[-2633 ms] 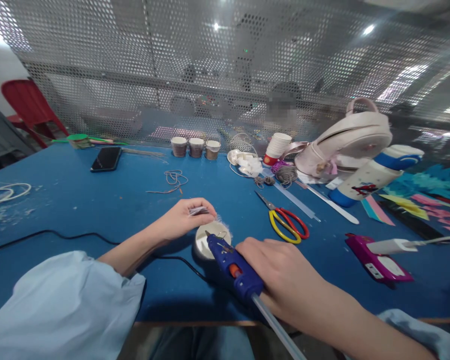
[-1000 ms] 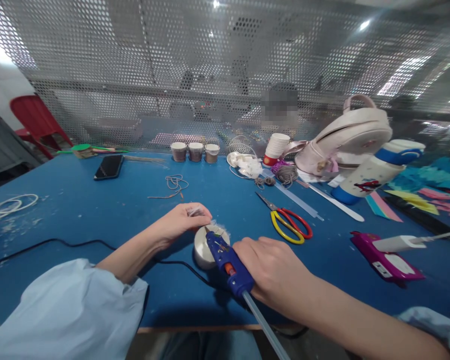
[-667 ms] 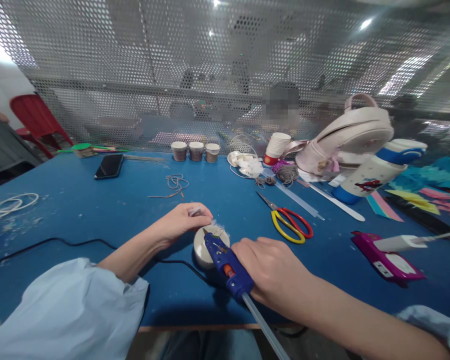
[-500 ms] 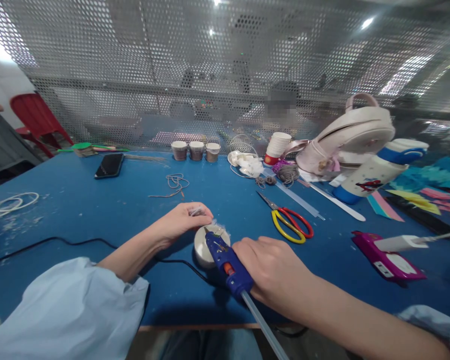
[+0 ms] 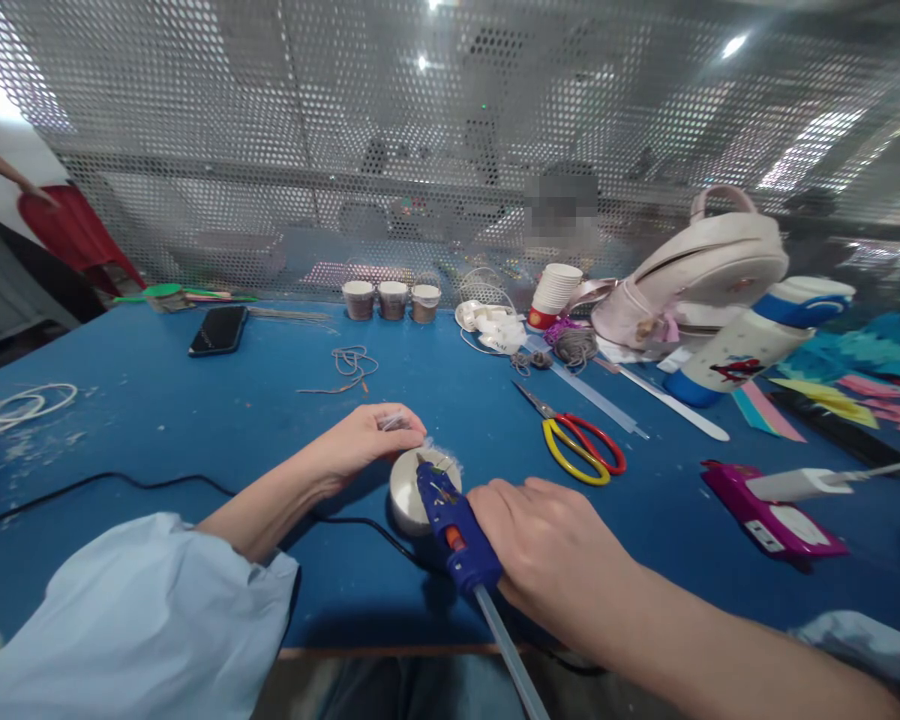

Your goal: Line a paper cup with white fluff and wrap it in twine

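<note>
My right hand (image 5: 532, 530) is wrapped around a blue hot glue gun (image 5: 461, 535), with a long clear glue stick (image 5: 506, 640) running out of its back end. The gun's nozzle points into a small white cup (image 5: 406, 500) near the table's front edge. At the cup's far left rim, my left hand (image 5: 382, 435) is closed, thumb and fingers pinching a small bundle of greyish strands (image 5: 396, 423). Wispy clear glue threads cling around the far rim. Whether the left fingers also touch the cup is hard to make out.
Scissors (image 5: 581, 445) lie right of the cup. A loose grey cord (image 5: 354, 365), a phone (image 5: 219, 330) and several small cups (image 5: 393, 300) are farther back. A bottle (image 5: 750, 350), a bag (image 5: 697, 270) and a magenta power strip (image 5: 772, 515) stand right. A black cable (image 5: 150, 484) crosses the table.
The glue gun's nozzle has shifted slightly right inside the cup, and its glue stick has swung left. My left hand stays nearly still. Another person's arm now reaches the red chair at far left.
</note>
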Available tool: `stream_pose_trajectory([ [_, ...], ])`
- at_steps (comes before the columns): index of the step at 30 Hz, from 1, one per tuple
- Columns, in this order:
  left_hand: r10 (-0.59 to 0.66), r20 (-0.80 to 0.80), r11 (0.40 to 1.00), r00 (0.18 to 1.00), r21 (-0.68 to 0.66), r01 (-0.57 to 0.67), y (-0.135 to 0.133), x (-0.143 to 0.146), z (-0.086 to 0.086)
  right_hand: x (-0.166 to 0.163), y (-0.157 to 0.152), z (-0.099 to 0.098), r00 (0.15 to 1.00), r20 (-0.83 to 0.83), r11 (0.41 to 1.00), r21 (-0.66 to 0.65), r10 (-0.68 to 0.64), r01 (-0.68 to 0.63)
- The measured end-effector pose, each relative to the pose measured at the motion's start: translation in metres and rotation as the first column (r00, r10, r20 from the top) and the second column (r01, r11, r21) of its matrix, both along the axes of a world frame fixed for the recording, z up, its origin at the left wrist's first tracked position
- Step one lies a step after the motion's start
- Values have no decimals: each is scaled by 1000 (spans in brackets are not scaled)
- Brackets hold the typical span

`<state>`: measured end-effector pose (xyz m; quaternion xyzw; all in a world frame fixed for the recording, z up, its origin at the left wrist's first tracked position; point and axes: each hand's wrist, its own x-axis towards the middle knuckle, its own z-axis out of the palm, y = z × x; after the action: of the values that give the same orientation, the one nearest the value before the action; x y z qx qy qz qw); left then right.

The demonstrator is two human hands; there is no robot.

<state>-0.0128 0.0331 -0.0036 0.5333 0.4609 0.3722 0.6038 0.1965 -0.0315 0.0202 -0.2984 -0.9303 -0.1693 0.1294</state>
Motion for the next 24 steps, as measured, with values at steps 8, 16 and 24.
stream_pose_trajectory([
  [8,-11,8,1000,1000,-16,11,0,-1,-2,1,4,-1,998,-29,997,-61,49,-50],
  [16,-18,15,1000,1000,-19,18,0,0,-2,1,6,-2,994,-50,993,-72,94,-97],
  [24,-19,26,999,999,-26,19,0,-1,-4,0,6,-3,994,-46,993,-58,102,-105],
])
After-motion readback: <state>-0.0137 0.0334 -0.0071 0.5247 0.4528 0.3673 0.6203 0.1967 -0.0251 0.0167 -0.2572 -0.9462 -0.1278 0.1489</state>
